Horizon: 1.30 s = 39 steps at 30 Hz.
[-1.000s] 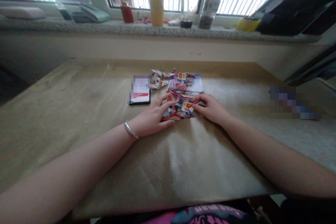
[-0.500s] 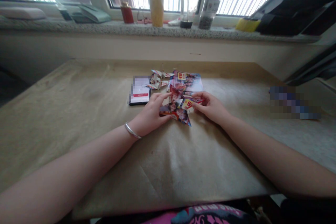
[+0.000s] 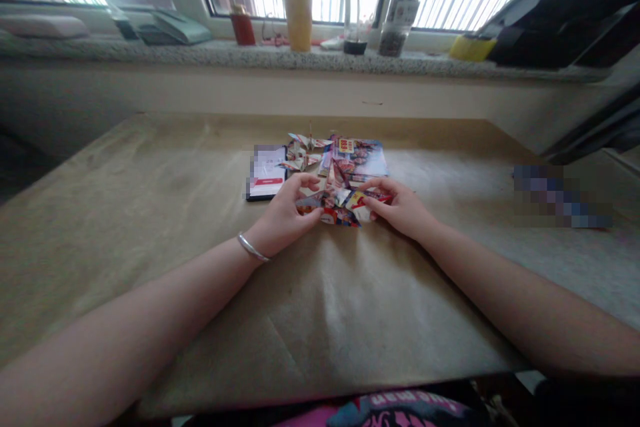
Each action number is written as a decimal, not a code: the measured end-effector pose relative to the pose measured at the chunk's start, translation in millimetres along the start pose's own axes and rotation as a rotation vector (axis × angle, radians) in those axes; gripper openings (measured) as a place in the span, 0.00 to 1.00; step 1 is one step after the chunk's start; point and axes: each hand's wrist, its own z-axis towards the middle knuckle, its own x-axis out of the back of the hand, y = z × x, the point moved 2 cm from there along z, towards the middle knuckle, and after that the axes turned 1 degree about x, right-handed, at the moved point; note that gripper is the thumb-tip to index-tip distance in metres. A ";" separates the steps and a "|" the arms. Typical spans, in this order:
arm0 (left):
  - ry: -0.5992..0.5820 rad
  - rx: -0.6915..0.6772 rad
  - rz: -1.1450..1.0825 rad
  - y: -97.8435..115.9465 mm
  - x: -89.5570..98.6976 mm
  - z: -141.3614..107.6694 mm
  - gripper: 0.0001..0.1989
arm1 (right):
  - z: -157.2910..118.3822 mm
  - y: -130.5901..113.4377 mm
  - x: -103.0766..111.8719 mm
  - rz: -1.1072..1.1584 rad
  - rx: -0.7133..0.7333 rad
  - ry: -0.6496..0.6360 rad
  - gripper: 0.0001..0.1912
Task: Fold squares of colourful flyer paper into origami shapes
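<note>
A partly folded sheet of colourful printed paper (image 3: 341,215) is between my hands, low over the table, with pointed flaps standing up. My left hand (image 3: 290,207), with a silver bangle on its wrist, pinches the paper's left side between thumb and fingers. On the right side, my right hand (image 3: 400,205) grips a flap near the yellow printed patch. Just behind are two folded paper cranes (image 3: 301,161), one beyond the other. A flat printed leaflet (image 3: 367,155) lies behind the paper, and a phone (image 3: 267,173) with a lit screen rests left of the cranes.
A tan cover lies over the table (image 3: 200,267). Along the back, a granite sill (image 3: 200,53) bears a red bottle (image 3: 243,25), a tall yellow cylinder (image 3: 300,7), a clear container (image 3: 397,23) and a black bag (image 3: 550,20). A blurred strip (image 3: 560,197) lies far right.
The paper's flaps have been drawn apart and shifted; its lower point has moved up and the upper point stands more upright. Both hands keep their hold, the left fingers curling in slightly.
</note>
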 end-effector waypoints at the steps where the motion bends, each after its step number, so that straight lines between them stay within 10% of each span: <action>1: 0.009 0.006 -0.005 0.2 0.3 0.1 0.20 | -0.2 -0.6 -0.2 -0.010 0.001 0.001 0.15; 13: 0.037 0.074 -0.422 -4.5 0.2 4.2 0.38 | 1.4 -0.7 -1.0 0.133 -0.021 -0.023 0.18; 23: -0.055 0.108 -0.262 -11.4 -3.5 3.4 0.28 | -3.0 -0.5 -5.7 0.136 0.109 -0.273 0.27; 39: -0.153 -0.107 0.182 -8.2 -3.6 1.0 0.23 | -1.0 -0.6 -4.7 -0.010 0.108 -0.094 0.15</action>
